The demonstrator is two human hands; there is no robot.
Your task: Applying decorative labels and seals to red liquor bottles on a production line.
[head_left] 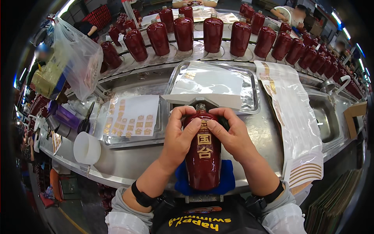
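Observation:
A dark red glazed bottle [203,171] with gold characters down its front lies tilted before me, its neck pointing away. My left hand [177,134] wraps the left shoulder, fingers curled round the upper edge. On the other shoulder my right hand [234,132] is closed the same way. Both thumbs press close together on the topmost gold character. Under the base of the bottle is a blue cloth [228,177]. Left of my hands, a sheet of gold character decals [136,117] rests on a shallow metal tray [117,142].
Behind the bottle, a larger metal tray [255,89] holds clear sheets. Decal strips [290,113] lie to the right, beside a sink [325,117]. A white cup [86,148] stands at left near a hanging plastic bag [80,58]. Several red bottles [213,35] line the conveyor [194,56]; other people work beyond.

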